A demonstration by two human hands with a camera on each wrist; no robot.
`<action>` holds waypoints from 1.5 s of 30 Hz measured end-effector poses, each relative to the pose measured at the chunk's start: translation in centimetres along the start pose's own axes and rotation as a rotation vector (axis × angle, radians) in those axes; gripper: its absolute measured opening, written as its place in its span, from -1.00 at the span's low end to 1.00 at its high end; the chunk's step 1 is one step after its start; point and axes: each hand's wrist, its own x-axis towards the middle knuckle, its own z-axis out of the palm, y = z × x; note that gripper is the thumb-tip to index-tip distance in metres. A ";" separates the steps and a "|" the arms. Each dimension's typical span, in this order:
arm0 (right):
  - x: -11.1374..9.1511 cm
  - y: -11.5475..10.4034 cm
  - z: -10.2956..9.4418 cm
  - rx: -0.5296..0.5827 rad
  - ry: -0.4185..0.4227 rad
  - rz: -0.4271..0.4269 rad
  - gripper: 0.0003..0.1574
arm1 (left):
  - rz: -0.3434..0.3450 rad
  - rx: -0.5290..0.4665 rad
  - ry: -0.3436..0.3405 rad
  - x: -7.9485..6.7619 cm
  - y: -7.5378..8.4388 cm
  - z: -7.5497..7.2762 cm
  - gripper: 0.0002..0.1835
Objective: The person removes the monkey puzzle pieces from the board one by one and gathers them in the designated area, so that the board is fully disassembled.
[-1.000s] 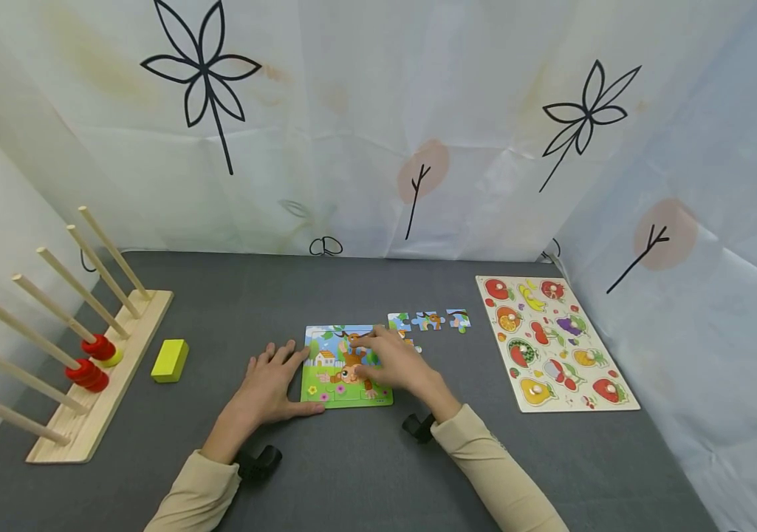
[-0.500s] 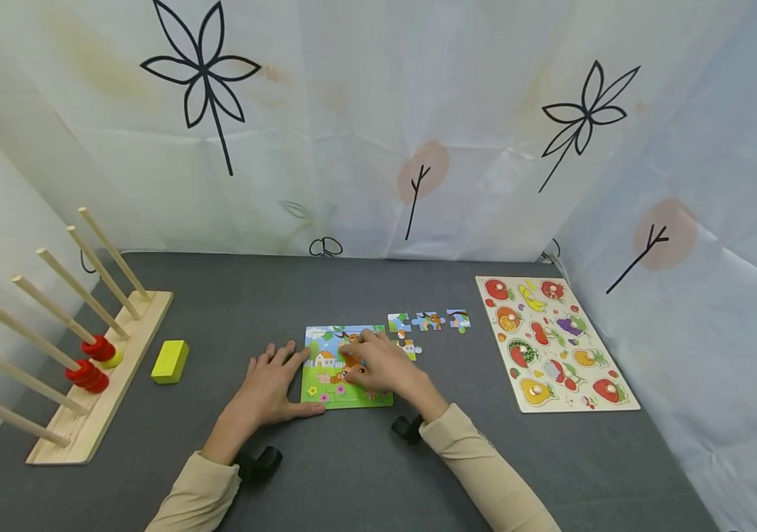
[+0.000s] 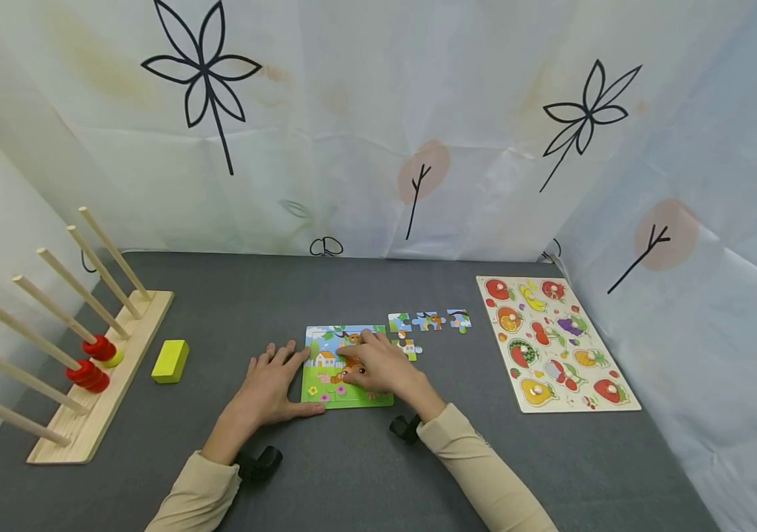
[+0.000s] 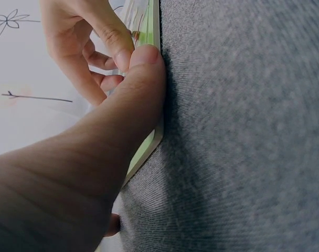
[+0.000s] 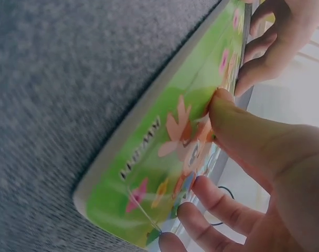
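head view: on the grey cloth-covered table (image 3: 351, 473), between the pale wooden peg rack (image 3: 112, 391) and the cream rectangular board printed with fruit (image 3: 559, 345), your thin, glossy green-and-blue jigsaw board (image 3: 331, 383) lies near the middle. its picture shows blue sky, a small orange-roofed house, a brown cartoon animal and pink flowers on grass, partly hidden. your right hand (image 3: 385, 366) arches over its right half, thumb and fingertips well apart, touching the printed face; you cannot tell whether one particular piece sits under them. your left hand (image 3: 268, 388) lies spread at its left side, fingers apart, thumb touching the near edge. the board lies flat, sky side pointing away from you, grass side towards you; at this slant you cannot tell its long axis. three small loose jigsaw pieces (image 3: 429, 321) lie in a row right of its far corner, a fourth piece (image 3: 410, 349) just beside your right hand.
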 end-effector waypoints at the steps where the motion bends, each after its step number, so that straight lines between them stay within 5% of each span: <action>1: 0.0 0.0 -0.1 -0.001 -0.006 0.000 -0.40 | -0.001 0.000 -0.001 0.0 0.0 0.0 0.12; 30: 0.4 0.1 -0.4 0.072 -0.065 -0.045 -0.42 | 0.003 0.000 -0.001 0.1 0.1 0.0 0.11; 45: -0.1 -0.2 -0.3 0.076 0.014 -0.049 -0.34 | 0.011 0.003 0.013 0.0 0.0 0.1 0.10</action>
